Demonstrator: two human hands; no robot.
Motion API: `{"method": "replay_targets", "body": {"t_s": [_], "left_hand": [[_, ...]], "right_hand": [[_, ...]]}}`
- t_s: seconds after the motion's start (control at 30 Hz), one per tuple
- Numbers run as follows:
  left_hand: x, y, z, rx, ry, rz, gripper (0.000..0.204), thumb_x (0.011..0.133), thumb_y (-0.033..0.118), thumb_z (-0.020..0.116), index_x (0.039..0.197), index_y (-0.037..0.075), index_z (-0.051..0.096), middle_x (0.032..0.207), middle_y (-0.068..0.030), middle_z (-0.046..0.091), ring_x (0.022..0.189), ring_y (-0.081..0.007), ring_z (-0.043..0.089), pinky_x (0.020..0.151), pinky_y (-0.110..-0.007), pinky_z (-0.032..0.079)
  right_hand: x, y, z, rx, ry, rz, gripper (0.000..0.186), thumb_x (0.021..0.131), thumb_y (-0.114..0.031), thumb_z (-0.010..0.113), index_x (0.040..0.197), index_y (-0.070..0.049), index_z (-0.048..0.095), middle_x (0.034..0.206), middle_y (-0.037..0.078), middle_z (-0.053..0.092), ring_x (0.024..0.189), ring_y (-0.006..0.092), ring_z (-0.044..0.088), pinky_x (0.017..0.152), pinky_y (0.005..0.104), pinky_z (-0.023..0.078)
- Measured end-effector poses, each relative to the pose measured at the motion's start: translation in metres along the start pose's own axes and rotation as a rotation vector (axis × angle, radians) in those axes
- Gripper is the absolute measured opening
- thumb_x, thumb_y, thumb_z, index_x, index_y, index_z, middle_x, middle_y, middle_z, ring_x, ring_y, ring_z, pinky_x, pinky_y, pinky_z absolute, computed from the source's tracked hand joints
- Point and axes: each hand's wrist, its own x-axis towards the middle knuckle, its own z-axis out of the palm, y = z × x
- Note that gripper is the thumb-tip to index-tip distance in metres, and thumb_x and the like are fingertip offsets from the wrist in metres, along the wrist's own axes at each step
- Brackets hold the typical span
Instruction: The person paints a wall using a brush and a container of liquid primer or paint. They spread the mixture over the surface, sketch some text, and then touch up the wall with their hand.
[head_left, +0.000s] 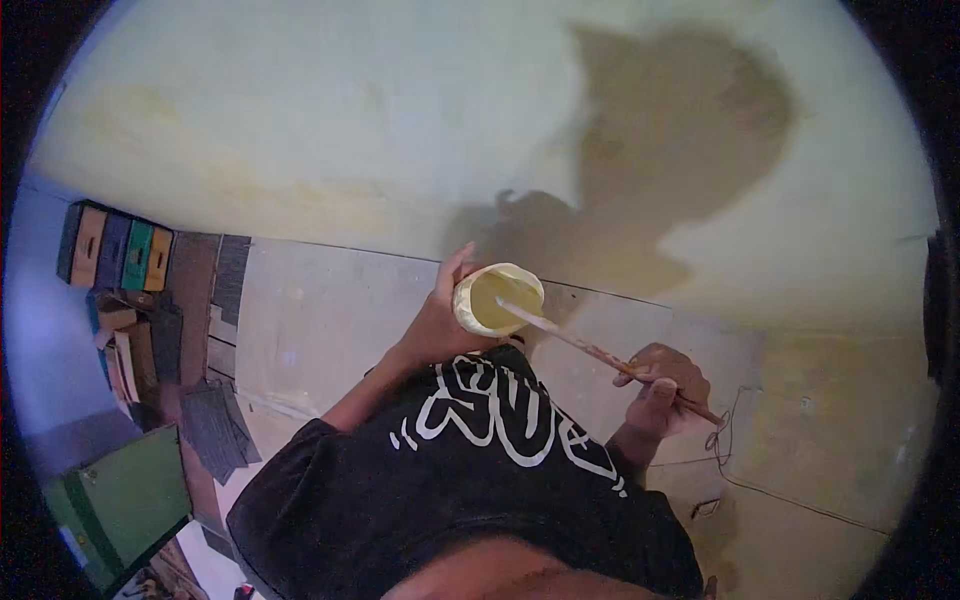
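Observation:
My left hand (437, 325) is wrapped around the side of a pale yellow, open-topped container (466, 309), held in front of my body. Its rim is uneven and coated, and yellowish stuff shows inside. A long, thin wooden stick (590, 350) slants down into it, with its light-coloured far end inside the opening. My right hand (665, 388) grips that stick near its other end, fingers closed around it. Whether the stick's end bears bristles cannot be made out.
A pale wall (330, 120) with yellow patches rises ahead, carrying my shadow. On the left stand a unit of coloured drawers (120, 248), stacked boards (130, 350) and a green panel (130, 490). A thin cable (780, 505) runs along the floor at right.

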Motion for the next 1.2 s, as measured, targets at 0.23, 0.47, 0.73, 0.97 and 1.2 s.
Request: {"method": "replay_targets", "body": {"t_s": [0.23, 0.47, 0.73, 0.97, 1.2], "left_hand": [[0.015, -0.011, -0.005, 0.045, 0.041, 0.032, 0.116, 0.065, 0.019, 0.092, 0.147, -0.003, 0.013, 0.129, -0.0212, 0.054, 0.122, -0.031, 0.055, 0.105, -0.042, 0.043], [0.009, 0.001, -0.012, 0.056, 0.048, 0.074, 0.116, 0.062, 0.019, 0.093, 0.146, -0.005, 0.016, 0.127, -0.021, 0.055, 0.119, -0.0306, 0.057, 0.102, -0.041, 0.045], [0.014, -0.013, 0.003, 0.123, -0.004, 0.093, 0.117, 0.062, 0.02, 0.093, 0.146, -0.005, 0.015, 0.13, -0.0217, 0.053, 0.12, -0.031, 0.056, 0.102, -0.04, 0.045], [0.007, -0.017, 0.004, 0.06, -0.007, -0.049, 0.117, 0.063, 0.016, 0.092, 0.146, -0.002, 0.012, 0.132, -0.0215, 0.051, 0.123, -0.0301, 0.053, 0.104, -0.041, 0.043], [0.007, -0.014, 0.008, -0.098, -0.015, -0.031, 0.118, 0.062, 0.016, 0.092, 0.146, -0.003, 0.012, 0.135, -0.0208, 0.044, 0.125, -0.0301, 0.049, 0.106, -0.043, 0.042]], "right_hand": [[0.014, 0.02, 0.006, -0.079, -0.097, 0.051, 0.034, 0.094, -0.021, 0.064, 0.066, -0.002, 0.064, 0.053, 0.005, 0.06, 0.046, 0.0162, 0.058, 0.045, 0.0289, 0.048], [0.021, -0.014, 0.017, -0.092, -0.188, 0.081, 0.029, 0.093, -0.017, 0.065, 0.069, -0.001, 0.066, 0.056, 0.008, 0.061, 0.046, 0.0132, 0.056, 0.043, 0.0279, 0.044], [0.01, -0.017, 0.003, -0.153, -0.195, 0.071, 0.027, 0.093, -0.016, 0.064, 0.07, -0.002, 0.063, 0.057, 0.009, 0.061, 0.047, 0.0168, 0.058, 0.045, 0.0283, 0.046], [0.005, -0.006, -0.009, -0.131, -0.175, 0.145, 0.028, 0.093, -0.013, 0.064, 0.069, 0.0, 0.064, 0.06, 0.009, 0.063, 0.048, 0.0145, 0.058, 0.045, 0.0258, 0.043], [0.027, -0.026, -0.011, -0.388, -0.221, 0.021, 0.022, 0.09, -0.021, 0.069, 0.078, -0.003, 0.072, 0.063, 0.009, 0.065, 0.05, 0.0191, 0.058, 0.047, 0.0305, 0.043]]}}
